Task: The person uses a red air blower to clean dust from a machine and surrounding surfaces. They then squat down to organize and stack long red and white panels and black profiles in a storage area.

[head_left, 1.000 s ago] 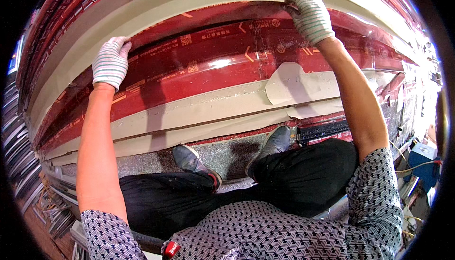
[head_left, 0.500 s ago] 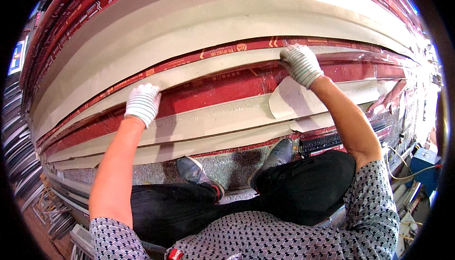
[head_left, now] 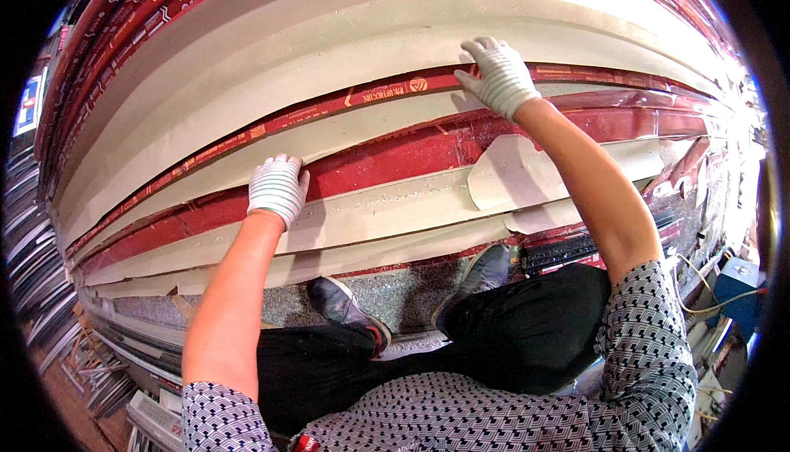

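My left hand (head_left: 278,190), in a white striped knit glove, rests by the near edge of a narrow beige strip (head_left: 362,123), over the red-wrapped length below it. Its thumb stands apart from the bent fingers, and no held thing shows. Further up and to the right, my right hand (head_left: 500,78) wears a matching glove. Those fingers are spread, with the tips over the wide beige sheet (head_left: 329,61) and the palm above a thin red printed band (head_left: 383,90). Whether the fingertips touch the sheet I cannot tell.
A torn beige paper piece (head_left: 506,174) lies across lower beige strips. My shoes (head_left: 350,308) stand on a speckled grey surface near black profiles (head_left: 559,250). Long thin lengths (head_left: 41,238) are stacked at far left. A blue box (head_left: 738,287) with cables sits at right.
My left hand has moved right and slightly nearer along the strip. My right hand has left the narrow strip's edge, shifting away from me and left, with its fingers opened out.
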### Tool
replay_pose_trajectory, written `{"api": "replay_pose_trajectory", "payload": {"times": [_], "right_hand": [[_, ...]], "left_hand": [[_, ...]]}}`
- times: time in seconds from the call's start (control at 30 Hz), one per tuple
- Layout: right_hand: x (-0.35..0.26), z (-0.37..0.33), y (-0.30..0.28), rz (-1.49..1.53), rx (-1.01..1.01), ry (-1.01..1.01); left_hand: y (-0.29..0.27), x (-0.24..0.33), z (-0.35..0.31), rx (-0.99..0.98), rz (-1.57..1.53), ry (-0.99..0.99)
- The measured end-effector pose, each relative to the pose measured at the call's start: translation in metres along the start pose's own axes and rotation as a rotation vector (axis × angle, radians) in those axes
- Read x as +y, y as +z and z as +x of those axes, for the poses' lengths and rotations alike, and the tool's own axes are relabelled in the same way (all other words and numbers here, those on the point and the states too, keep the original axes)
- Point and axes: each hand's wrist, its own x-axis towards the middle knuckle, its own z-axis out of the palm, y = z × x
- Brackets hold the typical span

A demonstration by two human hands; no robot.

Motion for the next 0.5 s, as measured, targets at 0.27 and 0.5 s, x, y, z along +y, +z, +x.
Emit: {"api": "replay_pose_trajectory", "payload": {"times": [0.27, 0.5], "right_hand": [[0.000, 0.040, 0.036, -0.182, -0.263, -0.024], [0.002, 0.071, 0.005, -0.184, -0.152, 0.001]], "left_hand": [[0.012, 0.013, -0.008, 0.098, -0.080, -0.087], [0.027, 0.017, -0.025, 0.444, -0.152, -0.007]]}}
